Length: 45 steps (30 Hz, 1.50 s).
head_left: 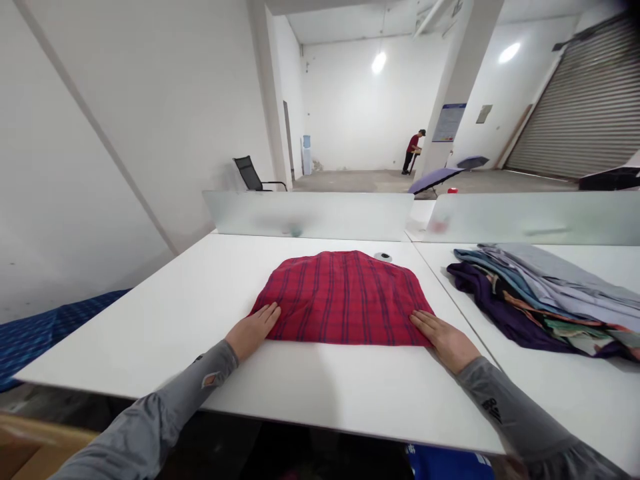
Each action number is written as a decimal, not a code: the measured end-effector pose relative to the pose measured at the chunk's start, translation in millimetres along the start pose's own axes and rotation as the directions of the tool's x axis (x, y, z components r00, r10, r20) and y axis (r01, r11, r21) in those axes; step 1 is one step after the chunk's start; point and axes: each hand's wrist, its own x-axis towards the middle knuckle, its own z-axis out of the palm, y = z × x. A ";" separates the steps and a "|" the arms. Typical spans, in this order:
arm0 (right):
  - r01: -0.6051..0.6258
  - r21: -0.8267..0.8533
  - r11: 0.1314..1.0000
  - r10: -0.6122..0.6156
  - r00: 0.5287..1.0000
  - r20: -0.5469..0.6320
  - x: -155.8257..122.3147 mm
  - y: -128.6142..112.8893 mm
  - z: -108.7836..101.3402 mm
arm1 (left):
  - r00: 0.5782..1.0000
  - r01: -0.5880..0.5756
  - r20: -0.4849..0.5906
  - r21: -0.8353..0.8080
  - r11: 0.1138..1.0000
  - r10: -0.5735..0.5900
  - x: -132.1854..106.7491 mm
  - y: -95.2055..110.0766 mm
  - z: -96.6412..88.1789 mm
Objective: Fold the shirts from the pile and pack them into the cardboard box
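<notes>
A folded red plaid cloth [344, 297] lies flat in the middle of a white table [165, 313]. My left hand [253, 330] rests flat at the cloth's near left corner, fingers stretched out and touching its edge. My right hand [443, 339] lies flat at the near right corner, fingers extended onto the cloth's edge. Both arms wear grey sleeves.
A pile of folded clothes [545, 297] in purple, blue and grey sits on the adjoining table to the right. Frosted dividers [310, 215] stand along the back edge. Blue cloth [35, 333] lies low at left. Beyond are a black chair [250, 175], umbrellas [435, 179] and a distant person [413, 151].
</notes>
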 end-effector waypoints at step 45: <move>-0.588 0.784 -0.199 0.466 0.647 0.604 141.8 -22.6 -75.8 | 0.985 -0.143 -0.134 -0.314 0.939 0.105 122.2 102.3 -16.7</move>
